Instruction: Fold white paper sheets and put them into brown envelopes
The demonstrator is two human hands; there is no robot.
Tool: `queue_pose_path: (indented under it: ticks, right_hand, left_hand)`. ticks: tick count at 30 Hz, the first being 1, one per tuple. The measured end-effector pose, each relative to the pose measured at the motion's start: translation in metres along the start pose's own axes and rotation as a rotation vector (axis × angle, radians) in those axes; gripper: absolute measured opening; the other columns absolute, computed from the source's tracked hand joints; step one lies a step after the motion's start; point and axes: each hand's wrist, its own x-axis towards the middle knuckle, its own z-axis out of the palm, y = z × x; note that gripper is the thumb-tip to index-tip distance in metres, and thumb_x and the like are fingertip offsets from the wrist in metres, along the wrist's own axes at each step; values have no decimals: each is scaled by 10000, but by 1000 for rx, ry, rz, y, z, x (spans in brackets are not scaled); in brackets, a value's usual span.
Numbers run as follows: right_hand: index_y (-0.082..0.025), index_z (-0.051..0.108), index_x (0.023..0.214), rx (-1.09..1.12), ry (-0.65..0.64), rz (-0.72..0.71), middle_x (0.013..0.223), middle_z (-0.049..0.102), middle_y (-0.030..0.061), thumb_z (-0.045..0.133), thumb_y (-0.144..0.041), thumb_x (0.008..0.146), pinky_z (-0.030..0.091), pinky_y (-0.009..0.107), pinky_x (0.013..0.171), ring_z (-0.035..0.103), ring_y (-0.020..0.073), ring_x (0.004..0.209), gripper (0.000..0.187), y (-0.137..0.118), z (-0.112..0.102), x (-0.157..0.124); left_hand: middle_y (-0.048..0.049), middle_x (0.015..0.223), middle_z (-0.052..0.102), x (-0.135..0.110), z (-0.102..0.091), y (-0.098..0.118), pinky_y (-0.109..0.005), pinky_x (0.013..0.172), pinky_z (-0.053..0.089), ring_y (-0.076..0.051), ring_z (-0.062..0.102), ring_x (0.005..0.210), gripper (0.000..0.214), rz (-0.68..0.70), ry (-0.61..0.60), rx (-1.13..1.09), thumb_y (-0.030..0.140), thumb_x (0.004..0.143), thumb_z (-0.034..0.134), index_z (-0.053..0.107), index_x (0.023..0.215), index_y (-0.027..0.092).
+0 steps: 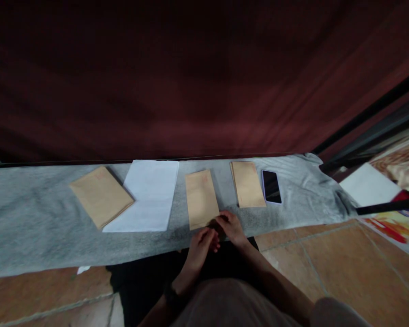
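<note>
A brown paper envelope lies on the grey cloth in front of me, its short side towards me. My left hand is just below its lower edge, with the fingers curled in and nothing visible in them. At the envelope's lower right corner is my right hand, fingers slightly bent and a little apart, tips at or over the corner. Whether they press on the paper I cannot tell. To the right lies a small stack of brown envelopes. Another brown envelope stack sits at an angle on the left.
White paper sheets lie partly under the left stack. A phone with a dark screen is at the right. The grey cloth covers a narrow surface against a dark red curtain. Black bars and a colourful printed sheet are far right.
</note>
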Motion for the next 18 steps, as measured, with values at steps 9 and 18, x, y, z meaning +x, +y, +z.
queue_pose_path:
  ticks: [9,18]
  right_hand:
    - [-222,647,1133,-277,49,-127,932,741,56,506,-233,933,567,334,697,701,210,742,245,3,-1,-8]
    - [-141,533,1440,-704,-74,-562,1407,620,145,421,-151,994,468,437,1110,569,255,1296,460,-4,-3,-40]
  left_hand:
    - [-121,1641,364,16,-25,-23,-488,1244,296,-277,295,1540,631,685,19,1339,406,1018,449,331,1593,175]
    - [-124,1620,399,17,-31,-31,-446,1234,311,-272,343,1518,602,757,40,1449,259,994,407,361,1576,112]
